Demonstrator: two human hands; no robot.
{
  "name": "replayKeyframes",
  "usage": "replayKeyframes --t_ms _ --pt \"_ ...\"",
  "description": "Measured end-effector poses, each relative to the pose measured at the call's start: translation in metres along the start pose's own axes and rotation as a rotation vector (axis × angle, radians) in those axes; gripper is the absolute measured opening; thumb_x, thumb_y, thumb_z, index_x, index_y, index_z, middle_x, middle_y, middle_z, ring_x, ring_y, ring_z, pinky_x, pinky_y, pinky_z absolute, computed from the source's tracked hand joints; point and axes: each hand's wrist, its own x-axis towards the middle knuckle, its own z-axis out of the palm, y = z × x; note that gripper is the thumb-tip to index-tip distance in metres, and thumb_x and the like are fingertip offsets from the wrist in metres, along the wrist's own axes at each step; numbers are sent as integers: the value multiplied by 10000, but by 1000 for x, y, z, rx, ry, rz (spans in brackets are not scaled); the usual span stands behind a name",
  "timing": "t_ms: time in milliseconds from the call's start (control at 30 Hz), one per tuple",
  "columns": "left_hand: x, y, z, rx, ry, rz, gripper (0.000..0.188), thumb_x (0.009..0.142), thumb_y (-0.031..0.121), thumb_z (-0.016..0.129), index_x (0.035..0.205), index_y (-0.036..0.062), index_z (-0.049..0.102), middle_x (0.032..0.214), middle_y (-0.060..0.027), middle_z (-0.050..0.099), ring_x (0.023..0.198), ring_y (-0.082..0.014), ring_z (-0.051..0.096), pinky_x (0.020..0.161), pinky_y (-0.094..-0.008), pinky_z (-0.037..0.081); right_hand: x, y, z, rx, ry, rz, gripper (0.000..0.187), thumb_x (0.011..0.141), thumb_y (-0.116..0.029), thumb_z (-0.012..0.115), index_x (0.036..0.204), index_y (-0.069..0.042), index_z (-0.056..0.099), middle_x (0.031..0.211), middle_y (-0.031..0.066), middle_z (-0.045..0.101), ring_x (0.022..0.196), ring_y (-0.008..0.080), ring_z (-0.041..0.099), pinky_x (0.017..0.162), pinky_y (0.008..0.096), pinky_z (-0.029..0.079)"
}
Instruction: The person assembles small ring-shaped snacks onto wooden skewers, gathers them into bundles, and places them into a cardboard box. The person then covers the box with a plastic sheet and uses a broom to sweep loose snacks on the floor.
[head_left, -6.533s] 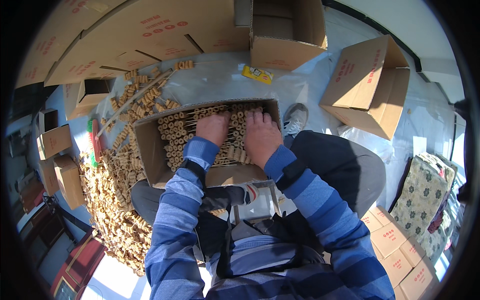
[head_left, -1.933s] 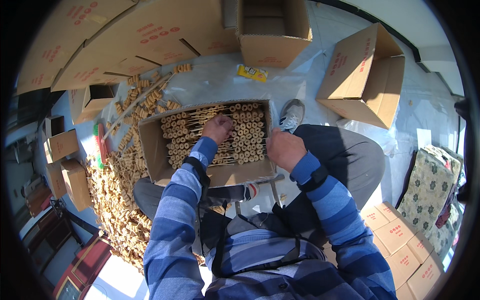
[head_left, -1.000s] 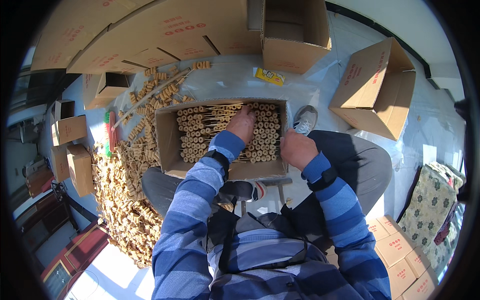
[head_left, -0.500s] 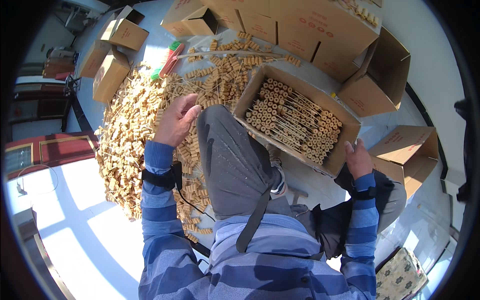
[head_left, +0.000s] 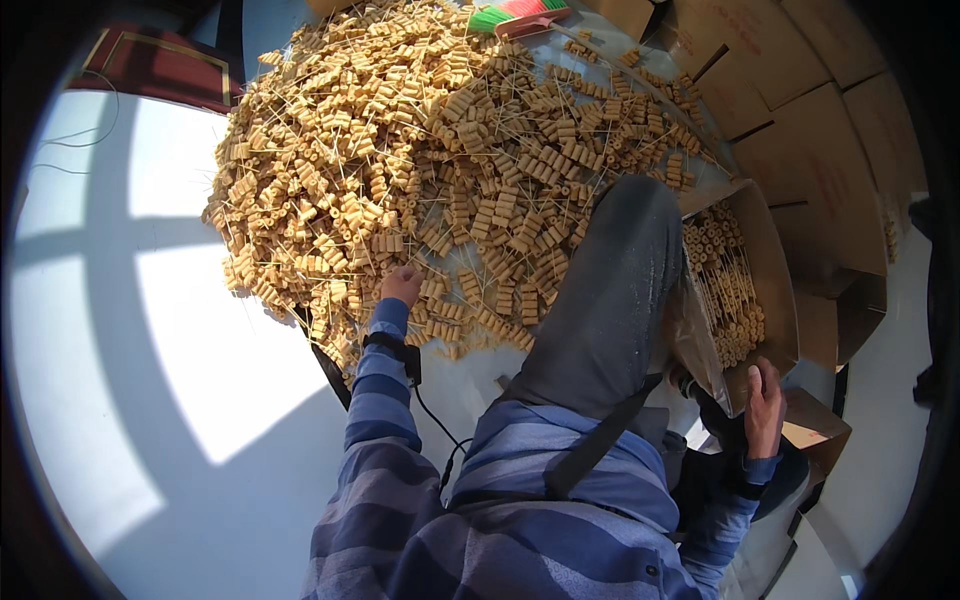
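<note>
A big pile of skewers (head_left: 340,160), tan ridged rolls on thin sticks, spreads over the floor to the left and ahead of me. At its near edge my left hand (head_left: 402,286) reaches in with fingers curled together; what they hold, if anything, is hidden. To the right stands an open cardboard box (head_left: 776,275) with rows of packed skewers (head_left: 725,285) inside, their ends showing as rings. Beside the box's near corner is my right hand (head_left: 766,408), fingers loosely stretched and nothing seen in them.
My raised knee (head_left: 630,270) comes between the pile and the box. A broom (head_left: 520,18) with green and red bristles lies beyond the pile, its long handle running toward the box. Cardboard cartons (head_left: 815,165) line the far right. Sunlit floor (head_left: 190,330) lies to the left.
My view has swung left toward the pile, so the box now sits farther right. My left hand has gone from above the pile down to its near edge. My right hand stays by the box.
</note>
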Motion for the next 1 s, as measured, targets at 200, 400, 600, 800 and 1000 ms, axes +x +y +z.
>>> replayKeyframes --t_ms 200,400,600,800,1000 --pt "-9 56 45 -295 -361 -170 374 945 263 661 1265 70 660 996 -106 718 743 -182 701 681 -343 586 5 -43 12 -43 -37 -14 355 1017 -220 590 1278 20 607 1221 184 676 1162 292 629 1003 339 457" --pt "-40 124 143 -154 -395 -136 640 907 369 726 1432 82 500 1077 -180 714 781 -226 724 687 -364 604 -6 -55 17 -118 -171 80 367 1023 -227 583 1298 16 598 1253 161 661 1167 259 614 1012 329 450" --pt "-15 164 149 -62 -248 -65 916 845 385 767 1539 17 295 1258 -271 628 1114 -385 651 928 -459 552 -12 -45 23 -139 -185 161 358 1016 -230 599 1291 0 594 1211 203 672 1122 275 655 958 339 491" --pt "-8 193 152 110 -321 -91 1055 811 405 796 1564 -4 180 1348 -291 580 1169 -395 632 952 -459 550 -15 -38 31 -103 -240 221 376 1020 -250 591 1291 10 591 1210 187 670 1111 274 649 959 348 492" --pt "-7 207 157 34 -162 -236 1069 789 399 816 1535 -1 163 1225 -284 649 1058 -410 678 885 -486 572 -25 -21 24 -245 -225 124 323 1027 -215 566 1286 -26 605 1178 179 669 1092 295 642 955 380 497"
